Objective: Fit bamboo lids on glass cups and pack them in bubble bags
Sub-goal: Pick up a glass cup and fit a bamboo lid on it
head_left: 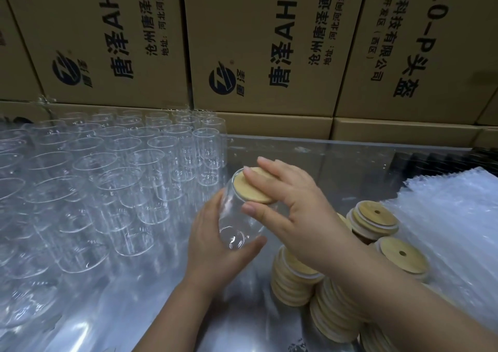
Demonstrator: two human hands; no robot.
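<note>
Lower right, spare lids (pixel 293 281) sit beside bubble bags (pixel 447 230). At centre our left hand (pixel 213 249) wraps the tilted glass cup (pixel 234 217) near its base; our right hand (pixel 293 203) pinches the bamboo lid (pixel 248 190) at its mouth. Slick, breakable glass: we'd hold the body and press the lid evenly.

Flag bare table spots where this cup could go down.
Widest: shiny tabletop beyond the right hand, bordered by clear glass cups left, brown cardboard boxes behind, white bubble bags right. Narrower strip by the near edge, left of the round bamboo lid stacks. Left half is packed with cups.
</note>
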